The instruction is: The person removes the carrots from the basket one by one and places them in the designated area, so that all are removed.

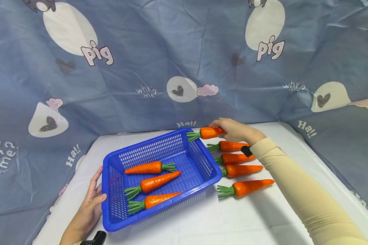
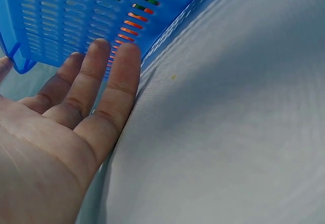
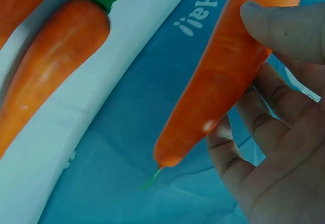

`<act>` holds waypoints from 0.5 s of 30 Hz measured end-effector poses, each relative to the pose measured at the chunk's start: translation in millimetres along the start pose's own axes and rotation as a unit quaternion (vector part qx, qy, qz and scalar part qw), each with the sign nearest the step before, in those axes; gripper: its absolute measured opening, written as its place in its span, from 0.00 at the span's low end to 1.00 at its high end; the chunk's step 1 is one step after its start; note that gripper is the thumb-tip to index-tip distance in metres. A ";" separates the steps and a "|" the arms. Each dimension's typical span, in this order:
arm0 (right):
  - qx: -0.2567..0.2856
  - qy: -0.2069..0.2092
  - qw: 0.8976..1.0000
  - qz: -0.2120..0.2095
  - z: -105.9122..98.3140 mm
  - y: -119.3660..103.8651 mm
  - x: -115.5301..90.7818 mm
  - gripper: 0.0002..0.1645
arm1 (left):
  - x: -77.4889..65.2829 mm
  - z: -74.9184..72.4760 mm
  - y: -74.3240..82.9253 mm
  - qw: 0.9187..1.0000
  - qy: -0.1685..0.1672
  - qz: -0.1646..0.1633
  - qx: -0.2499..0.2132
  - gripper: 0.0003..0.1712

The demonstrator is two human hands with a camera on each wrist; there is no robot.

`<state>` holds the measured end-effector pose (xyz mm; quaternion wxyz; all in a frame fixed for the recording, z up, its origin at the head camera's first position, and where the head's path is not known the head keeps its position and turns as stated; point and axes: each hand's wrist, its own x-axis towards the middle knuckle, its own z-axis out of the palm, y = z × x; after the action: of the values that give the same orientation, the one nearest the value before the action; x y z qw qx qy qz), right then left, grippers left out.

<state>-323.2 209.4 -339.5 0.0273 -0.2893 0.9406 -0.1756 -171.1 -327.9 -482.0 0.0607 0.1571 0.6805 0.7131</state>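
My right hand [image 1: 233, 130] grips an orange carrot [image 1: 211, 133] by its body, thumb on one side and fingers on the other. That carrot's green stalks reach over the far right corner of a blue plastic basket [image 1: 162, 135]. At the basket's left end rests my left hand [image 1: 90, 204], its thumb at the rim. In the left wrist view its extended fingers [image 2: 124, 71] lie against the perforated outer wall. Three carrots lie inside the basket: an upper one [image 1: 144, 167], a middle one [image 1: 161, 182] and a lower one [image 1: 162, 200], partly hidden by the near wall.
Right of the basket several carrots lie in a row on the white tablecloth [image 1: 233, 221], the nearest carrot [image 1: 251, 188] at the front. My right forearm [image 1: 306, 194] crosses above their tips. A blue printed curtain [image 1: 159, 112] hangs behind the table.
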 end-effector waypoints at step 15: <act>-0.001 0.015 1.000 0.002 -1.8 22.1 -15.9 0.24 | -0.1 -0.9 -1.0 1.000 0.005 -0.008 0.007 0.48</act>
<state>-322.0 235.8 -346.2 0.0131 -0.2851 0.9417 -0.1785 -171.4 -328.7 -483.0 0.0619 0.1479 0.6868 0.7089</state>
